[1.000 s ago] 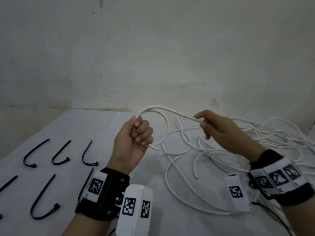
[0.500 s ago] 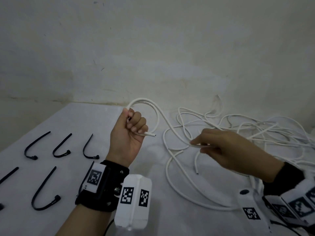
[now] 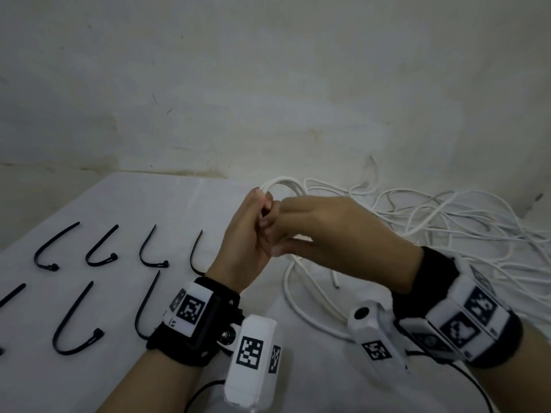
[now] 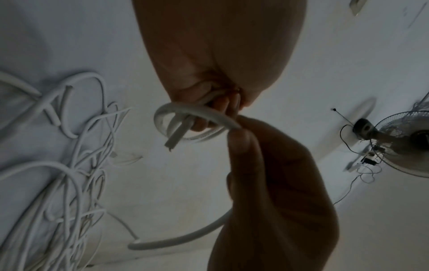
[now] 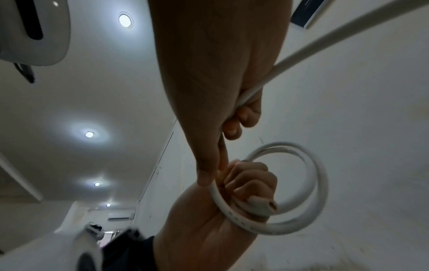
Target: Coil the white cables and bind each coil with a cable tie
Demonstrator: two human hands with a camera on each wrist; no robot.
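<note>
both fists closed on it — left hand (image 3: 244,242) grips the cable coil (image 5: 301,192), right hand (image 3: 337,234) pinches it.

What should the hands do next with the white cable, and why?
Probably the left hand should close on the new turn that the right hand has brought to it, so the right can slide back for more. The coil has only about two loops, most cable lies loose on the table, and the ties lie untouched.
</note>
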